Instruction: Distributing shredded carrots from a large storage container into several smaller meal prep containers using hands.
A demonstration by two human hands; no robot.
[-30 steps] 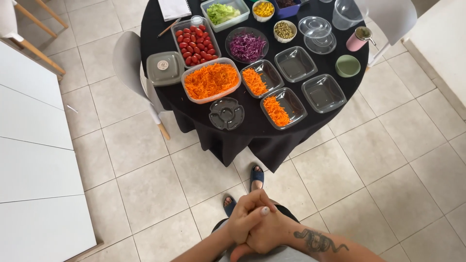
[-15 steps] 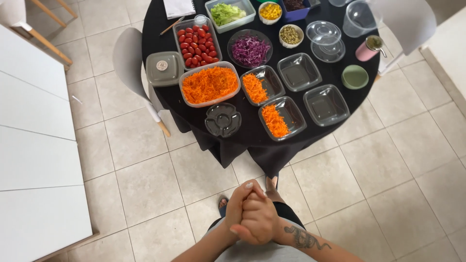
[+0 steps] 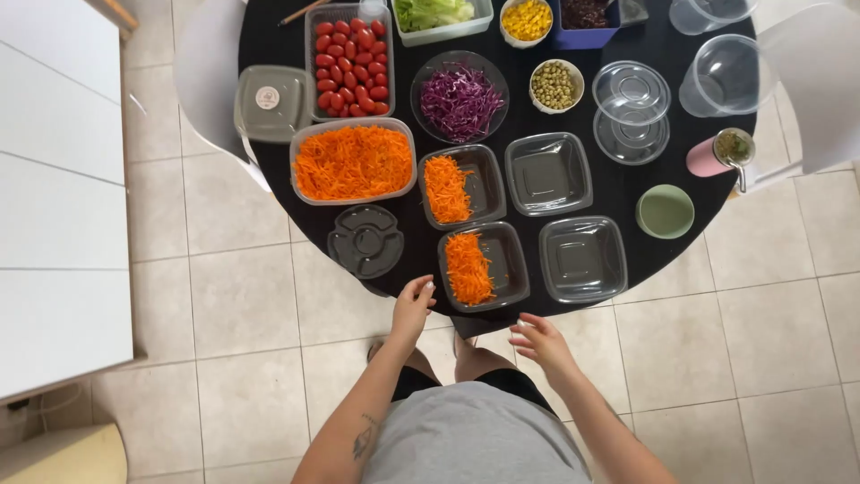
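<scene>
- two of the four clear trays hold grated carrot, so by my reckoning the filling is about half done; the empty tray (image 3: 582,258) right of the near carrot tray (image 3: 484,265) and the one behind it wait.
- near carrot tray sits at the bench (image 3: 627,193) edge, carrot heaped on its left side.
- my left hand (image 3: 412,309) hovers just left of that tray, fingers loosely open, holding nothing.
- my right hand (image 3: 537,342) hangs below it, open, empty.

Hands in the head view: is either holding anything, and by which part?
Nothing is held. The left hand and right hand are both empty, near the table edge.
</scene>
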